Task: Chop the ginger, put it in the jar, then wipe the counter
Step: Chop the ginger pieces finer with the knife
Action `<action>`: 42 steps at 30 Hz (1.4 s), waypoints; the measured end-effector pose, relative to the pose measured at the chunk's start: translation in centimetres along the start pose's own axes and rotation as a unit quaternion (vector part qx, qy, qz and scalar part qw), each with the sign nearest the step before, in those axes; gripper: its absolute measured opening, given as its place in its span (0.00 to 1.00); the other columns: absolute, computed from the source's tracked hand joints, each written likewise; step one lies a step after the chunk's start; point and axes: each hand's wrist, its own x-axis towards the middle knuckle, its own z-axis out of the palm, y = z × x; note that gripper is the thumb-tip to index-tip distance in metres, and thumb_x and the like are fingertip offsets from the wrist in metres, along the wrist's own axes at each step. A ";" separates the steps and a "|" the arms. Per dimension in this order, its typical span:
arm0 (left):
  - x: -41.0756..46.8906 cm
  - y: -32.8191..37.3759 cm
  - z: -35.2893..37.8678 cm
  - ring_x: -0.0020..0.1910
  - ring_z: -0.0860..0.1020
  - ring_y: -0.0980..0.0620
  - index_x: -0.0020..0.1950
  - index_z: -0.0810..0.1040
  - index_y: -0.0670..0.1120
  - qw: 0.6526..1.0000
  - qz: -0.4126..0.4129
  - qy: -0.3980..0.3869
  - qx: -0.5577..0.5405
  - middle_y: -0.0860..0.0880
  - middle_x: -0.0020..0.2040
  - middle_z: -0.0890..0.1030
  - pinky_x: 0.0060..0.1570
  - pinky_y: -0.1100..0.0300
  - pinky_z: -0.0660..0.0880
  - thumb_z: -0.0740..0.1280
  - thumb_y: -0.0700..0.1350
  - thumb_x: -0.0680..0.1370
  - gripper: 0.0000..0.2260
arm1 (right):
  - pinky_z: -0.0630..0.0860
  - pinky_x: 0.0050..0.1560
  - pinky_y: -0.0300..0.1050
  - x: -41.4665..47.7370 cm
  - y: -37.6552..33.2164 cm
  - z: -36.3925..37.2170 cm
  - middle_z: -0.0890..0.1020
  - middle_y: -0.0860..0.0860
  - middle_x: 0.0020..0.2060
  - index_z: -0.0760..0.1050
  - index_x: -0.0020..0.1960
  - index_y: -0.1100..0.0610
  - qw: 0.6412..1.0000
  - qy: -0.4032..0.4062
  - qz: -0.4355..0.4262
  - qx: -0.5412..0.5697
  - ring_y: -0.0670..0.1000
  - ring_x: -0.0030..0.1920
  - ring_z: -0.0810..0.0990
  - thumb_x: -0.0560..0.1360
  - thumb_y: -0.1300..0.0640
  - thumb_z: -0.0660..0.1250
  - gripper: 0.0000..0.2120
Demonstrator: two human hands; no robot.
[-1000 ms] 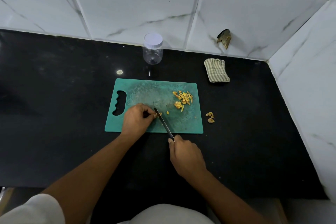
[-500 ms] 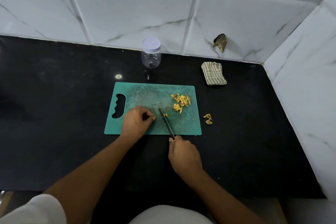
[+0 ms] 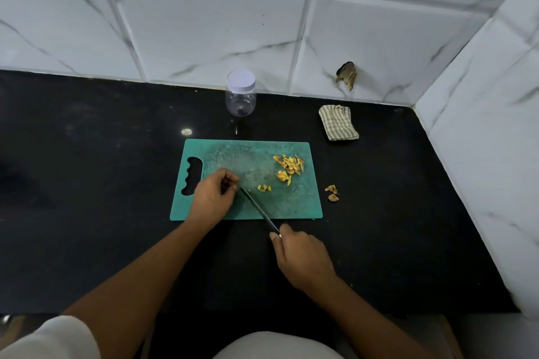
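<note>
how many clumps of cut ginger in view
3: a heap at the board's far right, bits by the knife, scraps on the counter. The left hand may hide more.

Knife point(image 3: 258, 209) in right hand point(image 3: 303, 259), left hand point(image 3: 214, 197) on cutting board point(image 3: 294, 205) near ginger point(image 3: 288, 167)
</note>
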 end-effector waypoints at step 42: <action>1.2 0.6 -2.3 0.42 0.82 0.49 0.43 0.83 0.49 0.982 -0.031 -0.170 -0.070 0.50 0.40 0.85 0.44 0.51 0.78 0.72 0.49 0.80 0.07 | 0.73 0.37 0.54 1.8 -5.4 0.3 0.78 0.50 0.34 0.73 0.44 0.50 0.969 0.091 0.130 0.190 0.47 0.33 0.76 0.85 0.40 0.53 0.20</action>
